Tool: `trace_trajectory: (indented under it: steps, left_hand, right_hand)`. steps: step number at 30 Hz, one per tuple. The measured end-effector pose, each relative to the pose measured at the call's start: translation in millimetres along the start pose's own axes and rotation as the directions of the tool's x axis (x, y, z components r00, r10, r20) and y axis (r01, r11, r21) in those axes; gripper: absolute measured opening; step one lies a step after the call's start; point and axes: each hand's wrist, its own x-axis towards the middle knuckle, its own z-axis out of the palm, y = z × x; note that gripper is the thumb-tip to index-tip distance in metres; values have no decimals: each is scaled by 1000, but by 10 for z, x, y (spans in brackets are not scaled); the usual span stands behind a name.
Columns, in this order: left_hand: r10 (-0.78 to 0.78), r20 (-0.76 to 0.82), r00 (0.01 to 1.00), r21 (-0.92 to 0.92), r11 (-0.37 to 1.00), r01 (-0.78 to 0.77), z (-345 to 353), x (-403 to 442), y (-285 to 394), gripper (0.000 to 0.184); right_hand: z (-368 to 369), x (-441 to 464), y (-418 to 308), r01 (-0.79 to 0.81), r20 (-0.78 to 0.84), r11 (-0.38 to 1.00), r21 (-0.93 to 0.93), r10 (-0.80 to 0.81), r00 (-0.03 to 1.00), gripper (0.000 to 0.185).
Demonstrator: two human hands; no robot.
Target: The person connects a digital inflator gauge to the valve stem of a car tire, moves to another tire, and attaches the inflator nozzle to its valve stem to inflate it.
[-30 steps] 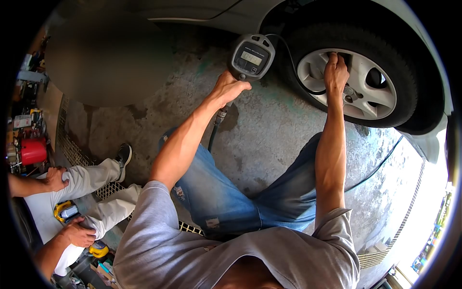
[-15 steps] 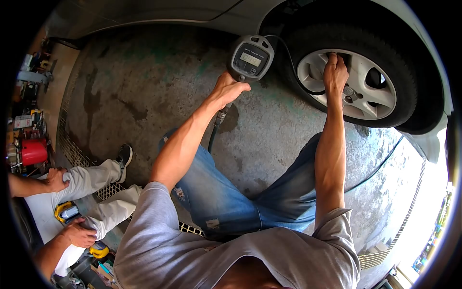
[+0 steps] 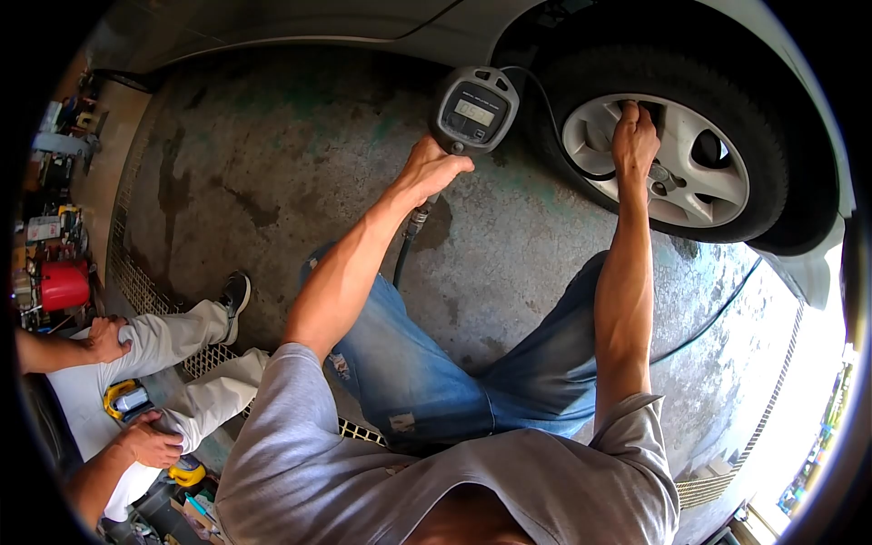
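Note:
My left hand (image 3: 436,170) is wrapped around the handle of a digital tire inflator gauge (image 3: 474,111), its lit display facing up. A thin black hose (image 3: 545,98) leaves the top of the gauge and curves toward the wheel. Below the handle, a metal fitting (image 3: 417,221) joins another hose. My right hand (image 3: 635,143) reaches into a gap between the spokes of the silver alloy wheel (image 3: 704,177), near the rim's upper edge. Its fingers are closed, and whatever they pinch is hidden. Around the wheel sits the black tire (image 3: 663,73).
A seated person's hands (image 3: 150,440) rest on light trousers at the left. Tools and a red container (image 3: 64,284) line the far left. The car body (image 3: 300,23) spans the top. A metal grating (image 3: 136,272) runs along the concrete floor (image 3: 272,163); a hose (image 3: 718,318) lies at right.
The digits on the gauge display have changed, though they are hard to read. Both hands hold nearly the same positions.

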Motion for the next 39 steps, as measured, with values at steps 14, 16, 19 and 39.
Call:
trace_trajectory:
  steps: [14,16,19,39]
  left_hand:
    - [-13,-23,1000,34,999,14,-3,27,-61,41]
    - [-24,-13,1000,39,999,24,-11,9,-28,42]
    - [-14,-8,1000,20,1000,14,-14,-12,-4,42]
    - [46,8,999,8,999,-46,-44,-44,-11,41]
  right_hand:
    - [-6,-1,-13,-5,10,1000,-8,6,1000,58]
    - [-8,-3,-17,-6,12,1000,-4,6,1000,59]
    - [0,-1,-9,-10,10,1000,10,9,1000,59]
    - [19,26,30,4,-2,1000,-11,-4,1000,60]
